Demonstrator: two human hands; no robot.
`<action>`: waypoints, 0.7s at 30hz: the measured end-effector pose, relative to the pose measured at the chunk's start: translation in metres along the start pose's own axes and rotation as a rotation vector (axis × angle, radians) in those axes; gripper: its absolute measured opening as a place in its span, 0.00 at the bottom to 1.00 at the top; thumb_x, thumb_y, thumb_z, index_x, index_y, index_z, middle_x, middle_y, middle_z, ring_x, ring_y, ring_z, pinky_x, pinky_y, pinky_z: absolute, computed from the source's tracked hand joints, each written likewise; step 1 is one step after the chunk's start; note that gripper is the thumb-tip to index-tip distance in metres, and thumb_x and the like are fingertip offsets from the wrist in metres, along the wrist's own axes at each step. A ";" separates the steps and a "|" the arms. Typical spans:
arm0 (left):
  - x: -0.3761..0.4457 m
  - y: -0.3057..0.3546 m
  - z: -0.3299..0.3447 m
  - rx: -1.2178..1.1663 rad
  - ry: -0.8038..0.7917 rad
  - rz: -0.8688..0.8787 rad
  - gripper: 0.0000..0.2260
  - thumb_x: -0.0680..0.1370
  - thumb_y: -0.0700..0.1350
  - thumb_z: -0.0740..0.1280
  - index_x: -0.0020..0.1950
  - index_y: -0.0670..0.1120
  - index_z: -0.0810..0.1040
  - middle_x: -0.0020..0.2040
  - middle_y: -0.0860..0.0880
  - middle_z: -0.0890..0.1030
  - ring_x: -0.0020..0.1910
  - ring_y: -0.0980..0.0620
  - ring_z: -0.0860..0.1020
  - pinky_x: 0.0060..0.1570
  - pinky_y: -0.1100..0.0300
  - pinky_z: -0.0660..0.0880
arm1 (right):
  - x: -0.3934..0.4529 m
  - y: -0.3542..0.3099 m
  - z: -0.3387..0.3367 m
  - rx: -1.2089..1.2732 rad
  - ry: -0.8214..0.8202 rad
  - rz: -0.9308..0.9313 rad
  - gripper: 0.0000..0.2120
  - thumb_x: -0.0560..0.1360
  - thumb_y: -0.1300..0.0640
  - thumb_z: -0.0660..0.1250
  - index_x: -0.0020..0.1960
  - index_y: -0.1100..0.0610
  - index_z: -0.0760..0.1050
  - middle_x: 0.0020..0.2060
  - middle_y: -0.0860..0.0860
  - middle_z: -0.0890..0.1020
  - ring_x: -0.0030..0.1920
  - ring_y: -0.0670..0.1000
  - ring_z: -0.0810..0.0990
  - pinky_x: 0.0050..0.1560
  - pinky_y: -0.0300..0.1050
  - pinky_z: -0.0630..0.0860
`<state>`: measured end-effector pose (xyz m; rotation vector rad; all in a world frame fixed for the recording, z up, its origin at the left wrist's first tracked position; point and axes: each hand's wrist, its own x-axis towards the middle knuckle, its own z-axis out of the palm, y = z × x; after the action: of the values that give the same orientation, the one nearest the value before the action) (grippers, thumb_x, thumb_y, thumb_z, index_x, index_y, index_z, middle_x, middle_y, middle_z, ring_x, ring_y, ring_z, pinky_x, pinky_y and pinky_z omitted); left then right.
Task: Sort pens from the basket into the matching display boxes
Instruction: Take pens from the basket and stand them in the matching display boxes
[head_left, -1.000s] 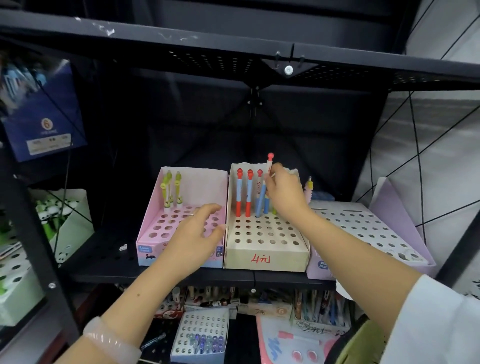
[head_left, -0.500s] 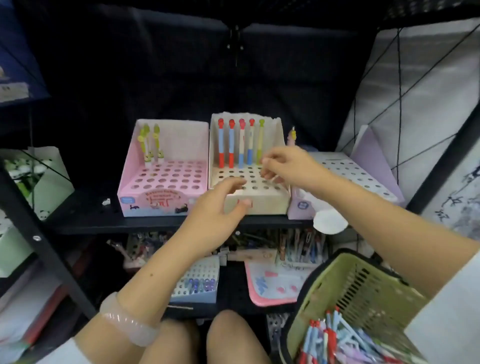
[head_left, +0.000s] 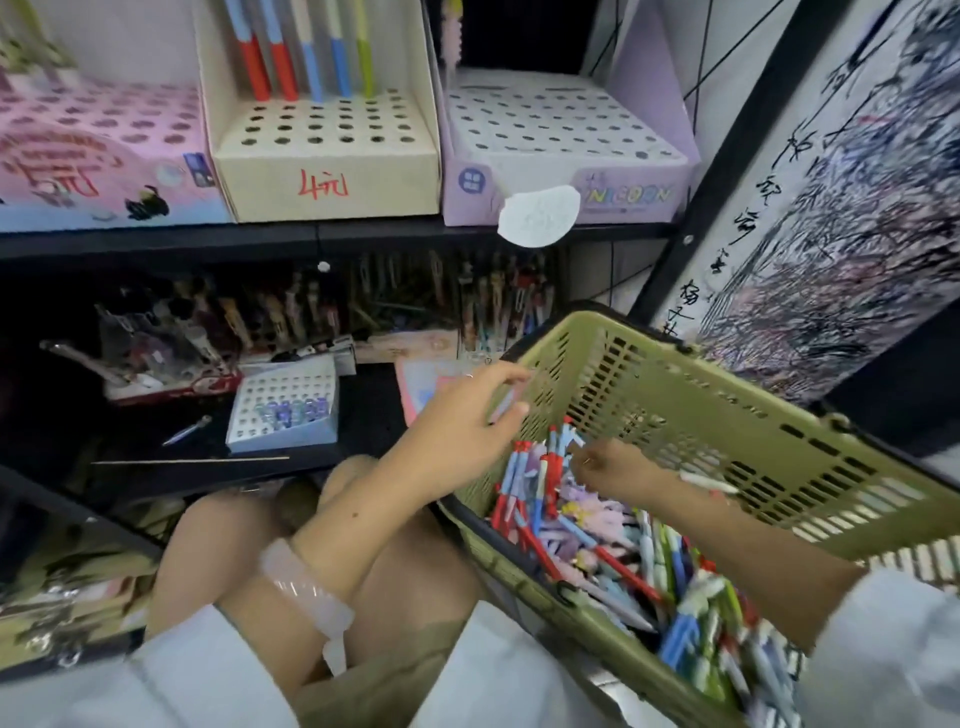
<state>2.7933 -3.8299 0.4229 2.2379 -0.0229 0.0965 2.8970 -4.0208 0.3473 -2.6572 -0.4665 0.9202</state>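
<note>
Head view: right hand (head_left: 615, 467) digs into the basket (head_left: 727, 415) pens (head_left: 545, 499), grip unclear; left hand (head_left: 457, 426) open. Better to single out one pen first.

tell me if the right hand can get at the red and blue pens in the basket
Probably yes: the right hand is already down inside the green basket, fingers among the red and blue pens, nothing covering them.

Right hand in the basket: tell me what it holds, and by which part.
It cannot be told. The right hand is down among the pens in the green basket, fingers curled at their tops, but no gripped pen shows clearly.
</note>
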 end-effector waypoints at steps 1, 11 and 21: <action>0.000 -0.003 0.004 0.004 0.000 -0.021 0.15 0.80 0.49 0.60 0.66 0.51 0.70 0.62 0.53 0.75 0.55 0.51 0.76 0.53 0.60 0.71 | 0.007 0.001 0.009 0.063 -0.002 0.058 0.11 0.80 0.59 0.58 0.42 0.63 0.70 0.40 0.62 0.70 0.34 0.51 0.65 0.35 0.39 0.62; -0.006 -0.015 0.024 0.024 0.116 -0.009 0.10 0.78 0.43 0.62 0.58 0.50 0.77 0.53 0.58 0.75 0.57 0.57 0.71 0.53 0.68 0.62 | 0.064 -0.022 0.045 -0.098 0.039 0.302 0.33 0.77 0.48 0.61 0.74 0.61 0.51 0.67 0.62 0.68 0.70 0.64 0.61 0.65 0.56 0.63; -0.005 -0.011 0.026 0.009 0.154 -0.030 0.10 0.78 0.41 0.62 0.56 0.49 0.78 0.55 0.54 0.78 0.58 0.55 0.72 0.57 0.65 0.62 | 0.057 -0.007 0.068 0.129 0.167 0.169 0.33 0.78 0.55 0.60 0.75 0.58 0.44 0.47 0.59 0.79 0.52 0.60 0.78 0.60 0.55 0.66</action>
<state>2.7903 -3.8433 0.3979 2.2332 0.0946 0.2530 2.8949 -3.9811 0.2676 -2.6564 -0.1407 0.7377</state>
